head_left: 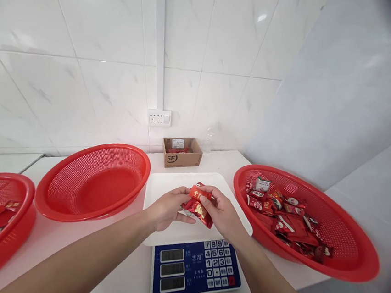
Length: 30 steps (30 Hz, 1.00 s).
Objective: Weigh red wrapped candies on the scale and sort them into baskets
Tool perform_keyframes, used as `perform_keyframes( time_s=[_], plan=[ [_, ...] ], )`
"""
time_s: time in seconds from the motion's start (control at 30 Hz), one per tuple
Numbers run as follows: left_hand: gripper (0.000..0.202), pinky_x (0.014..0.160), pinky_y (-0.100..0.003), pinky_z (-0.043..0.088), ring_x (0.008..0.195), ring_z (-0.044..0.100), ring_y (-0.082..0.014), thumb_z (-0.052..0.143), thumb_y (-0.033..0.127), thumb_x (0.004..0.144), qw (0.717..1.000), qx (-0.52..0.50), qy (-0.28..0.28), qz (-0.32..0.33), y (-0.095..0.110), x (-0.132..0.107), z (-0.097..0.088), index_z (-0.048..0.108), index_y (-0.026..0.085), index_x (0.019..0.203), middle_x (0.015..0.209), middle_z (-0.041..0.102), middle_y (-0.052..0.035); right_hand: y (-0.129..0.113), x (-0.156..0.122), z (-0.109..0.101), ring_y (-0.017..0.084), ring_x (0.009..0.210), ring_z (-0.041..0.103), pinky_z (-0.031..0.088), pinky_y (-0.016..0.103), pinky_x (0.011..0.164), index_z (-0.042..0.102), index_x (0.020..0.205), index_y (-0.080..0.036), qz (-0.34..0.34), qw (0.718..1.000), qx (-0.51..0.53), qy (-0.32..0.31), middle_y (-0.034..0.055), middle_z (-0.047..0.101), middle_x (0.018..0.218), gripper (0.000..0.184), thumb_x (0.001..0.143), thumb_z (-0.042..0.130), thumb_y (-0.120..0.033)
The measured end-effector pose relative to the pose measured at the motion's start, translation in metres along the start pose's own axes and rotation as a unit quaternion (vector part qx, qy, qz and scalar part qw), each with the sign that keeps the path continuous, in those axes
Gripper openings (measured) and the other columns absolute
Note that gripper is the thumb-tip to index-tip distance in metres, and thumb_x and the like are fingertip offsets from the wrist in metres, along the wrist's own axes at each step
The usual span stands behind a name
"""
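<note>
Above the white tray (185, 179) of a digital scale (194, 273), both my hands are together on several small red snack packets (201, 206) with gold and white print. My right hand (224, 213) grips them from the right, thumb pressed on the front packet. From the left, my left hand (170, 209) has its thumb and fingers closed on the packets' left side, the lower fingers reaching underneath. How many packets there are is hidden by overlap. To the right, a red plastic basket (348, 228) holds a pile of similar packets (285, 216).
At left stands a red perforated basket (92, 156) with nothing visible inside. Another red basket (17, 232) at the far left edge holds a few packets. A small cardboard box (186, 160) with red items sits by the tiled wall, below a power socket (160, 117).
</note>
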<state>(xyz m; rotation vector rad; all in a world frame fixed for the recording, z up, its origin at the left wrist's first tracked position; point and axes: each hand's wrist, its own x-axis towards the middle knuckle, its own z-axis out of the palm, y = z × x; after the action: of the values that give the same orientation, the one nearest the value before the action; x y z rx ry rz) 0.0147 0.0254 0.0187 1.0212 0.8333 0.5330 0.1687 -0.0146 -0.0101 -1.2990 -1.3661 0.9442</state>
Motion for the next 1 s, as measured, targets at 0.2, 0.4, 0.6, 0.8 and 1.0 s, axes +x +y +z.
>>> perform_keyframes(
  time_s=[0.2,0.4,0.6,0.8,1.0],
  plan=[
    [0.016,0.08,-0.036,0.052,0.087,0.059,-0.0164,0.061,0.026,0.076,0.998,-0.046,-0.039,0.023,0.0,-0.004,0.003,0.056,0.018,0.089,0.093,0.058,-0.0035,-0.001,0.002,-0.001,0.02,0.096,0.061,0.049,0.036,0.083,0.055,0.106,-0.022,-0.007,1.0,0.002,0.028,0.0069,0.064,0.111,0.036,0.081,0.052,-0.048],
    [0.032,0.08,-0.031,0.049,0.077,0.06,-0.0118,0.077,0.022,0.062,0.998,-0.023,-0.004,0.057,-0.009,-0.006,0.005,0.052,0.017,0.082,0.083,0.059,-0.0002,0.0,0.003,0.004,0.019,0.089,0.062,0.05,0.034,0.078,0.056,0.104,-0.021,-0.047,0.998,0.013,0.051,0.0057,0.066,0.102,0.031,0.082,0.053,-0.042],
    [0.036,0.086,-0.035,0.047,0.079,0.061,-0.0125,0.079,0.024,0.06,0.996,-0.052,0.016,0.075,-0.014,-0.008,0.006,0.052,0.018,0.083,0.085,0.057,0.001,0.002,0.006,0.006,0.02,0.091,0.062,0.049,0.035,0.081,0.056,0.103,-0.021,-0.043,0.996,-0.022,0.072,0.0054,0.066,0.101,0.029,0.082,0.051,-0.042],
    [0.037,0.092,-0.037,0.044,0.082,0.062,-0.0133,0.081,0.02,0.058,0.995,-0.076,0.01,0.058,-0.013,-0.008,0.009,0.055,0.018,0.084,0.083,0.06,0.0005,0.004,0.008,0.009,0.021,0.092,0.062,0.049,0.037,0.081,0.056,0.1,-0.021,-0.045,0.995,0.004,0.093,0.0066,0.066,0.102,0.027,0.081,0.054,-0.04],
    [0.035,0.09,-0.035,0.043,0.079,0.062,-0.0132,0.08,0.019,0.058,0.995,-0.07,0.001,0.067,-0.014,-0.005,0.007,0.058,0.018,0.085,0.079,0.06,0.0014,0.002,0.007,0.009,0.02,0.092,0.062,0.049,0.036,0.081,0.056,0.102,-0.02,-0.054,0.994,0.012,0.092,0.0075,0.065,0.104,0.029,0.081,0.053,-0.04]
  ],
)
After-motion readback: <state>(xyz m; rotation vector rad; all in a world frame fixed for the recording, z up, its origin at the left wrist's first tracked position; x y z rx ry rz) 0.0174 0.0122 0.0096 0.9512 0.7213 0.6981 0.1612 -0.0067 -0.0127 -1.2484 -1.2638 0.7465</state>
